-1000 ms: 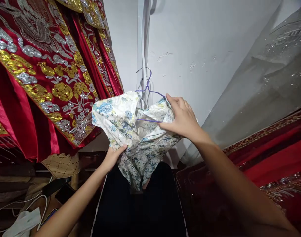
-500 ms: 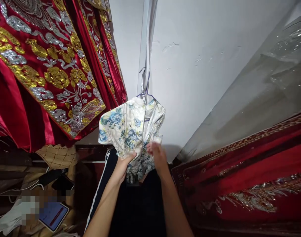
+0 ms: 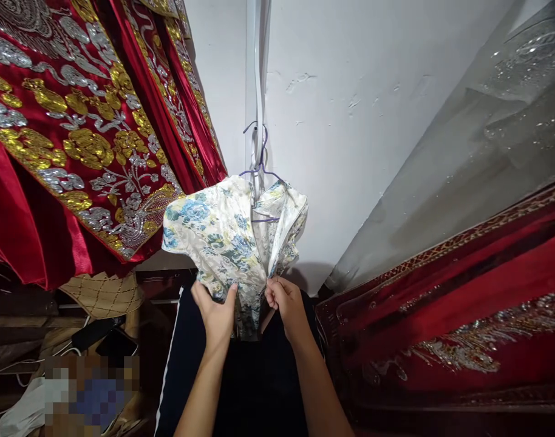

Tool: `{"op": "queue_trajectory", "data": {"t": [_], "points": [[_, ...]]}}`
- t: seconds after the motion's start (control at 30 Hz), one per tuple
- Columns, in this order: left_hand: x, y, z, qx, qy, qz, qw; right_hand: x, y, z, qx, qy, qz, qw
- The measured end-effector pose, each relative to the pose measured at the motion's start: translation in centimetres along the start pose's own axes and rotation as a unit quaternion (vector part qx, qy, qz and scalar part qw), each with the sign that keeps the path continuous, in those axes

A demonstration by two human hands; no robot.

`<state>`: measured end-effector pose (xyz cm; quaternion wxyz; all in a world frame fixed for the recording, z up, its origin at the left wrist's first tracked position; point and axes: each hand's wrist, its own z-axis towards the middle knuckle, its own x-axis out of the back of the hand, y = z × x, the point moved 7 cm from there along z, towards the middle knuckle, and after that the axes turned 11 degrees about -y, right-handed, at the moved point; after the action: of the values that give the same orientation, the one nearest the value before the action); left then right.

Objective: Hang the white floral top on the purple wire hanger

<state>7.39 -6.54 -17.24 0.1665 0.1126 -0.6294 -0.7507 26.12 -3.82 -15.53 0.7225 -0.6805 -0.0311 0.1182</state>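
Note:
A short-sleeved floral shirt, cream with blue and yellow flowers, hangs on a thin purple hanger. Its front is parted at the neck, so the hanger's bar shows inside. My left hand grips the shirt's lower left side, thumb on the front of the cloth and some fingers hidden by it. Fingertips of my right hand are pinched on the front edge below the neck opening. The shirt's bottom bunches between both hands, above my dark-clothed lap.
White straps run down the pale wall to the hanger. Red embroidered garments hang at left; a clear-covered red garment is at right. Lower left are a black phone, cables and a partly blurred patch.
My left hand has shifted left and lower on the shirt. My right hand has closed on the front edge, and the neck opening is spread wider. The view has shifted slightly.

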Motion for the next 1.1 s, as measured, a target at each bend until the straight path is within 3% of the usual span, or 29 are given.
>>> {"op": "queue_trajectory", "data": {"t": [0.07, 0.1, 0.17, 0.27, 0.3, 0.4, 0.57, 0.7, 0.8, 0.9, 1.0, 1.1], "points": [[0.2, 1.6, -1.3, -0.095, 0.089, 0.105, 0.986, -0.2, -0.1, -0.3, -0.015, -0.02, -0.014, 1.0], [-0.2, 2.3, -1.8, -0.135, 0.089, 0.129, 0.978, -0.6, -0.1, -0.4, -0.021, -0.036, -0.021, 0.999], [-2.0, 2.7, -2.0, -0.172, -0.004, 0.12, 0.978, -1.7, -0.3, -0.5, -0.02, -0.068, -0.03, 0.997], [-4.4, 2.2, -1.5, -0.155, -0.18, 0.054, 0.97, -3.1, -0.8, -0.5, -0.015, -0.094, -0.028, 0.995], [-4.6, 2.1, -1.3, -0.147, -0.206, 0.04, 0.967, -3.3, -0.9, -0.4, -0.021, -0.094, -0.028, 0.995], [-4.4, 2.2, -0.7, -0.147, -0.218, 0.039, 0.964, -3.1, -1.9, 0.4, -0.029, -0.072, -0.027, 0.997], [-4.4, 1.3, -0.3, -0.144, -0.227, 0.07, 0.961, -1.3, -8.2, 5.3, 0.031, -0.006, -0.004, 0.999], [-4.7, -0.9, 0.0, -0.12, -0.24, 0.083, 0.96, -1.3, -15.0, 9.4, 0.122, -0.006, 0.016, 0.992], [-4.9, -1.4, 0.8, -0.102, -0.246, 0.082, 0.96, -2.1, -17.4, 10.0, 0.155, -0.019, -0.009, 0.988], [-4.9, 1.7, 2.8, -0.128, -0.217, 0.052, 0.966, -3.2, -17.6, 8.9, 0.169, -0.043, -0.045, 0.984], [-4.7, 8.6, 5.7, -0.203, -0.176, -0.036, 0.963, -3.5, -17.4, 7.4, 0.181, -0.043, -0.072, 0.98], [-4.7, 16.0, 8.2, -0.312, -0.156, -0.03, 0.937, -3.5, -17.8, 6.6, 0.199, -0.044, -0.087, 0.975]]}}
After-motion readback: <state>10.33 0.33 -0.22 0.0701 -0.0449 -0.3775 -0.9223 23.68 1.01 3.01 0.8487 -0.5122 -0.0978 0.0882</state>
